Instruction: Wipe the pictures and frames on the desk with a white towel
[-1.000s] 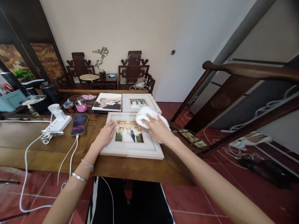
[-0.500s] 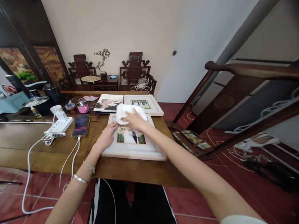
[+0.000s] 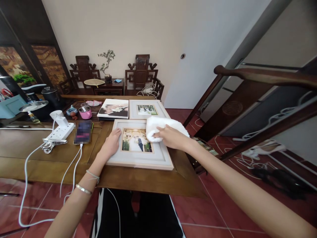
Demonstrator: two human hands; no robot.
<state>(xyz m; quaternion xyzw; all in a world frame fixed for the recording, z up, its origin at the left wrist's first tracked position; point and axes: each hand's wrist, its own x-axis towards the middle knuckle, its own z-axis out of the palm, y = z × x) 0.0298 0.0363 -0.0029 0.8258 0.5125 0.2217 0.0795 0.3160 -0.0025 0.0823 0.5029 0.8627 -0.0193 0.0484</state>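
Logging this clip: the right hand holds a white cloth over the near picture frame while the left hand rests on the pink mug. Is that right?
Not quite: the left hand rests on the left edge of the near picture frame, not on the pink mug, as the head view shows. The right hand does hold the white cloth over that frame.

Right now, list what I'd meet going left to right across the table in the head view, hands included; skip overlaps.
Light blue box → white power strip → phone → left hand → near framed photo → white cloth.
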